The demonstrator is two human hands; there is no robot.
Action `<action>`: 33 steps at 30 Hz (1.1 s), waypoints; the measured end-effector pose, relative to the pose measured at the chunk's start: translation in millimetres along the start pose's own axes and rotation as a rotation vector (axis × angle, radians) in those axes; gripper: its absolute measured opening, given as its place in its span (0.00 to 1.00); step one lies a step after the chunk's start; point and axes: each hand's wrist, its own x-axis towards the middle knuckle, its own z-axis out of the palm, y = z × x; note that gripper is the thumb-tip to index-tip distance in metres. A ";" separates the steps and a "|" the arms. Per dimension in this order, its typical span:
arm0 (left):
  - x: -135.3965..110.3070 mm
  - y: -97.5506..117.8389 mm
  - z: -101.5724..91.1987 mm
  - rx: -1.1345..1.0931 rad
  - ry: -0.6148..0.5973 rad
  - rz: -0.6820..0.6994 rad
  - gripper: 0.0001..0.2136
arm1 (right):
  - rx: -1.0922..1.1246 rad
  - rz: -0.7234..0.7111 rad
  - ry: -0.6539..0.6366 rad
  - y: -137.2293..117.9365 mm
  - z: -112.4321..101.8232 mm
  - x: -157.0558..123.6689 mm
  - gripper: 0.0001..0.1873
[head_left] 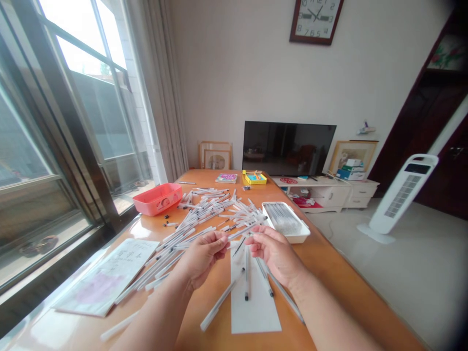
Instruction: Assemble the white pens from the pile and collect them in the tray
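My left hand [206, 253] is closed in a pinch on the lower end of a clear pen [244, 229], which slants up and to the right. My right hand [272, 248] is also pinched, its fingertips close to that pen; what lies between them is too small to make out. Beneath both hands, several clear pens with black tips, one a loose pen [246, 278], lie across a white sheet of paper [256, 314]. A thin dark refill [239, 247] shows just below my fingertips. Beyond, a large heap of pen parts [197, 214] spreads over the wooden table [204, 297].
A white tray [302, 238] of clear pen parts stands at the right edge. To the left are a red plastic basket [155, 201], small black caps [166, 217] and a notebook [106, 278]. A yellow box [256, 179] and a pink booklet [226, 178] lie at the far end.
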 end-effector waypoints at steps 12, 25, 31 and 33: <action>-9.2 -0.4 17.5 0.004 -0.187 -0.074 0.14 | -0.368 -0.161 -0.117 8.9 19.4 -9.8 0.14; 0.3 0.7 0.0 0.222 0.061 0.091 0.19 | -0.454 -0.194 0.192 -31.0 19.9 -12.8 0.19; 3.4 4.9 -3.7 0.207 0.138 0.105 0.20 | -0.699 -0.270 0.465 -55.5 -26.0 13.5 0.22; 3.7 5.6 -4.8 0.206 0.147 0.118 0.20 | -0.877 -0.279 0.523 -58.0 -46.6 28.6 0.21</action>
